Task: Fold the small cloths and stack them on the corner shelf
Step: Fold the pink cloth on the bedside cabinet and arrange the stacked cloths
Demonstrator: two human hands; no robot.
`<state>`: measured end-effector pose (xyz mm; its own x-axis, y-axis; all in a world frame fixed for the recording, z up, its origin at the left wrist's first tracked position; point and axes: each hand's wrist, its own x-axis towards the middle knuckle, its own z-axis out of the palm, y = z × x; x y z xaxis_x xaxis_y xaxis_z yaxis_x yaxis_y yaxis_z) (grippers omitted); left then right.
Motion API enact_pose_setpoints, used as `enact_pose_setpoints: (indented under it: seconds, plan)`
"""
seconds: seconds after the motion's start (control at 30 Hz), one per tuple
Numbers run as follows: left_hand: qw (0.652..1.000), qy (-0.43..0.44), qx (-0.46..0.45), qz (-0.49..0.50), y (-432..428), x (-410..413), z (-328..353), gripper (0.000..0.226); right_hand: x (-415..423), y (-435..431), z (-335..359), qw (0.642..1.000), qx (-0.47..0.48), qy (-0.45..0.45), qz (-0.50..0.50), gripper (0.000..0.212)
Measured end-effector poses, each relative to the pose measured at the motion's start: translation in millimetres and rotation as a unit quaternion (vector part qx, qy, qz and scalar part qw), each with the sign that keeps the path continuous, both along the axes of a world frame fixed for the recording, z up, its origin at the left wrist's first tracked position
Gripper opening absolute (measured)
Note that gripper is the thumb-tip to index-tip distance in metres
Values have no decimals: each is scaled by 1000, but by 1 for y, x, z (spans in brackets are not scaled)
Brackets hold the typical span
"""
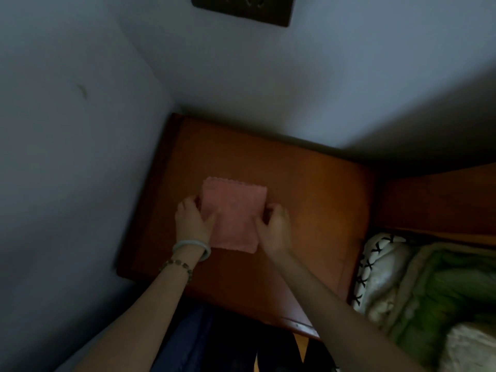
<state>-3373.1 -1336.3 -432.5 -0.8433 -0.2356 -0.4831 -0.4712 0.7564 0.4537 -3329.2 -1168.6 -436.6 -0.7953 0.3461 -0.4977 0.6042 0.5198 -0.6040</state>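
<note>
The pink cloth (233, 216) lies folded flat on the wooden corner shelf (308, 200), left of the shelf's middle. It is a near-square rectangle, its slightly longer axis running from the near edge by your wrists up toward the back wall, tilted a little to the left at the top. A scalloped edge runs along its far side, facing the wall; the near edge points back at you.

Your left hand (192, 220) holds the cloth's left edge, thumb on top and fingers curled around the side. Your right hand (275, 226) does the same on the right edge, fingers closed against the fabric. Both hands pinch the cloth from opposite sides.

On your left wrist sit a pale bangle (192, 247) and a beaded bracelet (175, 265). The shelf fits into the corner of two pale walls. To its right lies bedding (402, 285), white with black crosses and green. A dark wall plate (243, 9) hangs above.
</note>
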Motion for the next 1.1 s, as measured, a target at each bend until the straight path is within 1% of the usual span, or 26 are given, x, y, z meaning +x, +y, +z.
enact_pose_setpoints:
  seconds: [0.03,0.13,0.2,0.27,0.3,0.33,0.37,0.43,0.5,0.53,0.63,0.67,0.73,0.77,0.8,0.83,0.87,0.93,0.97,1.03,1.1]
  plan:
    - [999,-16,8,28,3,-2,-1,60,-3,-3,0,999,-14,-30,-27,34]
    - [996,-58,-3,70,11,-7,-4,53,-13,-8,-8,997,-10,-69,-21,27]
    - [995,-83,-10,50,14,-9,-5,45,-18,-9,-10,995,-36,-86,-30,25]
    - [997,-65,17,24,18,-7,-1,34,-20,-7,-6,992,-92,-66,-53,18]
    - [997,-50,49,23,19,-6,5,29,-18,-5,1,988,-132,-50,-70,15]
    - [993,-43,101,33,22,-4,14,27,-15,-1,11,980,-172,-35,-90,13]
    - [985,-45,160,46,22,-2,22,33,-11,3,22,971,-211,-21,-109,11]
    - [966,-51,248,46,23,1,44,46,-1,12,45,962,-241,10,-126,11]
    - [960,-47,274,10,26,2,70,52,6,23,72,960,-241,39,-137,13]
    - [961,-50,272,-10,32,1,89,53,8,30,89,959,-240,50,-144,14]
    - [952,-51,297,-46,47,1,138,46,18,47,135,946,-264,84,-166,17]
    - [950,-55,303,-59,51,3,162,45,24,51,158,946,-261,81,-173,19]
    - [945,-62,307,-91,63,1,207,49,29,65,203,942,-261,104,-184,27]
    - [942,-59,314,-104,67,-6,216,52,26,70,208,939,-267,120,-182,32]
    - [941,-53,313,-119,70,-17,222,54,20,73,219,941,-264,110,-182,35]
    - [935,-54,329,-119,72,-21,227,54,16,76,214,942,-261,123,-174,37]
    - [926,-41,328,-180,86,1,316,54,53,87,305,935,-225,167,-218,36]
    - [919,-54,344,-184,94,1,337,52,56,90,331,934,-219,177,-221,31]
    - [913,-52,357,-190,99,-3,345,48,53,93,333,934,-212,189,-217,28]
    - [902,-67,367,-218,106,-3,365,44,61,97,357,929,-221,195,-225,25]
    - [880,-63,387,-268,113,7,394,57,86,98,390,918,-217,218,-249,20]
